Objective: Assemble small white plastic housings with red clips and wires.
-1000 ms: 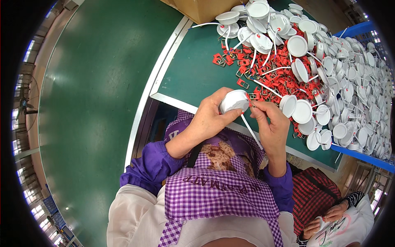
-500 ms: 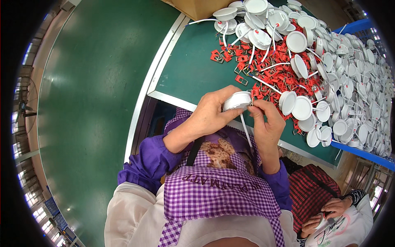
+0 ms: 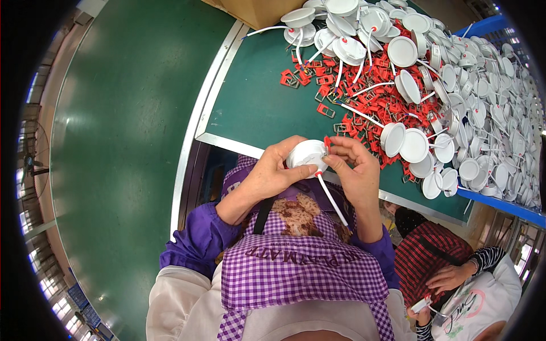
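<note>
My left hand (image 3: 272, 175) grips a round white downlight (image 3: 306, 154) by its edge, thumb across its back. A white cable (image 3: 333, 199) hangs down from a red grommet on that back. At the downlight's right rim, my right hand (image 3: 358, 173) pinches a red spring clip (image 3: 327, 143) between thumb and fingers. The clip touches the rim; whether it is fastened there I cannot tell. Both hands are over the front edge of the green table. Just beyond them lies a heap of red spring clips (image 3: 372, 111) with metal frames.
Many white downlights (image 3: 402, 52) with cables lie on and behind the clips. More fill a blue crate (image 3: 500, 203) at right. A cardboard box (image 3: 259, 12) stands at the back. A metal-edged green surface (image 3: 125, 142) stretches left. A co-worker's hands (image 3: 446, 278) hold a white part at lower right.
The downlight has come lower and left and tilted so its back faces up. The red clip now shows in my right fingers. The co-worker's hands have moved apart.
</note>
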### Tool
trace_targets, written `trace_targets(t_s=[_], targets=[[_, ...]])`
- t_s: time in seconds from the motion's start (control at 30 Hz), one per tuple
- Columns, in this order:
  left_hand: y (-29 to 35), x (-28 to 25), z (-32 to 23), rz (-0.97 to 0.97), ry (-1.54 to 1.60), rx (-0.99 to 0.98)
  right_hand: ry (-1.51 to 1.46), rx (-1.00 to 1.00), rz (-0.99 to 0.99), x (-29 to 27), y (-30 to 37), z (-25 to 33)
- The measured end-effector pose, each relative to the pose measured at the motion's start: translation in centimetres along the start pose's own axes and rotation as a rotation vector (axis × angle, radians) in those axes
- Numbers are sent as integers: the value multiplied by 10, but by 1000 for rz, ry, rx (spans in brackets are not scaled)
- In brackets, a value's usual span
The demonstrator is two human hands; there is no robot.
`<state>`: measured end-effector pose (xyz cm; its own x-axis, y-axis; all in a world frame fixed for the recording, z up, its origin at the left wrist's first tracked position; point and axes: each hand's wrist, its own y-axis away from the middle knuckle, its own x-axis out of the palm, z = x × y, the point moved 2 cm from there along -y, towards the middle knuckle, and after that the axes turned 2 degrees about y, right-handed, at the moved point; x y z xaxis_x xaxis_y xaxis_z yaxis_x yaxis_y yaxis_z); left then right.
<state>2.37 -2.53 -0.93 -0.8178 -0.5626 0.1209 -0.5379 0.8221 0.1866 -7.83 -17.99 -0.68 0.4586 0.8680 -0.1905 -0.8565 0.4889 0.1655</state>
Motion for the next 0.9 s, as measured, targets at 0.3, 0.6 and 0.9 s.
trace_targets(t_s=[0.3,0.6,0.9], targets=[[-1,-31,-6,-199,281,-109,729,-584,-137,-3,-53,12],[-8,-39,-18,-249,475,-178,1163,-769,-37,15,-61,3],[-130,-110,-181,-162,356,727,811,-799,-256,25,-39,13]])
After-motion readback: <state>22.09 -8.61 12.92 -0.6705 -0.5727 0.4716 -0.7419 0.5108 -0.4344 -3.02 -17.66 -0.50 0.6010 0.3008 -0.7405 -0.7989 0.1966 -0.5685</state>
